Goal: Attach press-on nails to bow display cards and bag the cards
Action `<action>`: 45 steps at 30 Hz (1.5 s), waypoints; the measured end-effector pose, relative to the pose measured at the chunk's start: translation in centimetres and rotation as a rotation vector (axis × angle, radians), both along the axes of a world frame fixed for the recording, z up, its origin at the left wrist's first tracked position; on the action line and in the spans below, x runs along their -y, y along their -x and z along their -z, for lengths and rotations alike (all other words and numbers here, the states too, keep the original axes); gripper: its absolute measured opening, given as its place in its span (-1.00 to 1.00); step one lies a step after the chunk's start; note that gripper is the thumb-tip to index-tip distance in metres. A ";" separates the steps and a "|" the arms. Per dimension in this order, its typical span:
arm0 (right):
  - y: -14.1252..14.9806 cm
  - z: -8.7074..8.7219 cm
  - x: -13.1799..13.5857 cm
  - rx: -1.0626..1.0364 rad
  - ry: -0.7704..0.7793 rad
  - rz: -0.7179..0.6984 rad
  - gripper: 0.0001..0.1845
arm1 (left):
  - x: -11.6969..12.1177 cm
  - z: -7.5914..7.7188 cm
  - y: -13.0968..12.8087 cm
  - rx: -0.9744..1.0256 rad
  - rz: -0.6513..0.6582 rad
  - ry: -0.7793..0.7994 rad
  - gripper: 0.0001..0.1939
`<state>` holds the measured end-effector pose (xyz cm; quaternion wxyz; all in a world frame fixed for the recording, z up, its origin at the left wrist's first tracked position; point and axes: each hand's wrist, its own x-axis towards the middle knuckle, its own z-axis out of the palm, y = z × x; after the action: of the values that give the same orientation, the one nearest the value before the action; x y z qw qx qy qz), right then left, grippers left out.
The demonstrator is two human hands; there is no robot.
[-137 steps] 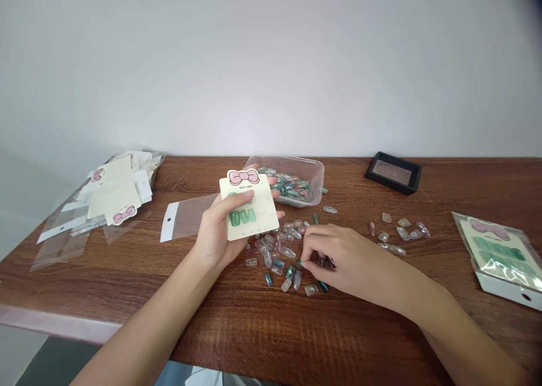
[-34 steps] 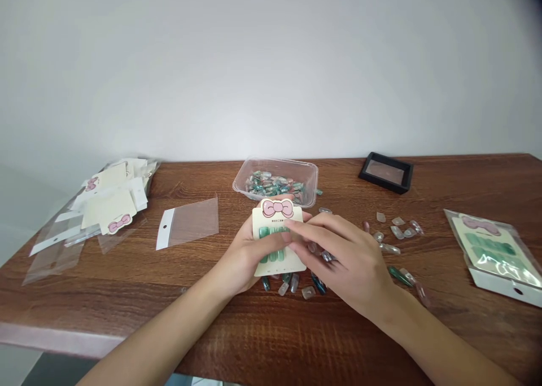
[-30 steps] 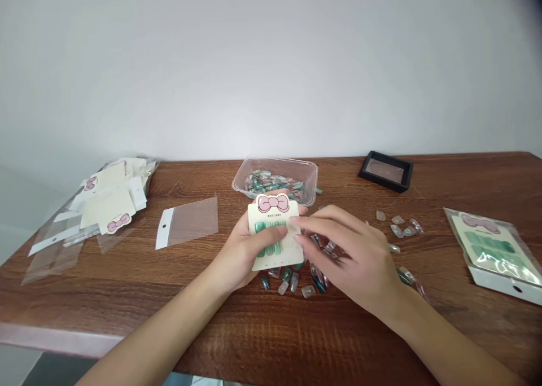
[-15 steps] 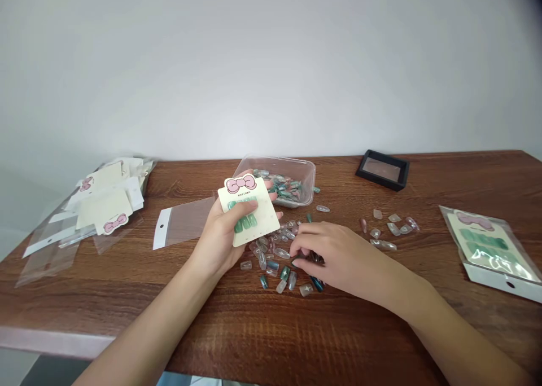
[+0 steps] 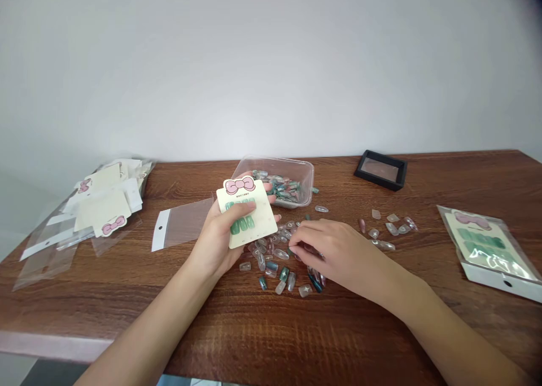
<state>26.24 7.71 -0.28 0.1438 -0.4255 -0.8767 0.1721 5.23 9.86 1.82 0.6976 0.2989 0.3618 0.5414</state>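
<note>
My left hand (image 5: pixel 220 239) grips a cream card (image 5: pixel 247 212) with a pink bow at its top and several green press-on nails stuck on it, thumb across the upper row. My right hand (image 5: pixel 334 253) rests palm down on the table to the right of the card. Its fingertips are curled into a pinch over a scatter of loose false nails (image 5: pixel 277 264), green, clear and pink; what they pinch is hidden. A clear plastic tub (image 5: pixel 305 171) of more nails stands just behind the card.
An empty clear sleeve (image 5: pixel 180 225) lies left of the card. A pile of cards and sleeves (image 5: pixel 97 208) sits at the far left. More loose nails (image 5: pixel 387 228) lie right of centre. A black tray (image 5: pixel 380 170) is at the back, a bagged card (image 5: pixel 491 250) at the right edge.
My right hand left the card, where it pressed on a nail a second ago, and dropped to the loose nails. My left hand swung the card up and to the left.
</note>
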 end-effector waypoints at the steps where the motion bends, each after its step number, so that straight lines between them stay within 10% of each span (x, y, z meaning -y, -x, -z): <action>1: 0.0 -0.1 0.0 -0.007 0.000 0.016 -0.86 | 0.0 0.0 0.0 -0.002 0.001 0.003 -0.41; 25: -0.6 -0.1 0.1 -0.028 -0.137 0.149 -0.82 | 0.1 -0.5 0.0 -0.048 -0.017 0.004 -0.27; 33: -0.2 -0.3 0.4 -0.076 -0.052 -0.113 -0.82 | 0.0 -0.3 0.1 -0.052 -0.010 -0.009 -0.26; 45: -0.6 -0.6 0.6 0.025 0.157 -0.120 -0.89 | -0.2 -0.4 0.2 -0.043 -0.014 0.001 -0.25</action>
<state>26.86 7.11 0.37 0.0886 -0.3843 -0.8861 0.2434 5.08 10.02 2.24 0.6861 0.3078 0.3789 0.5395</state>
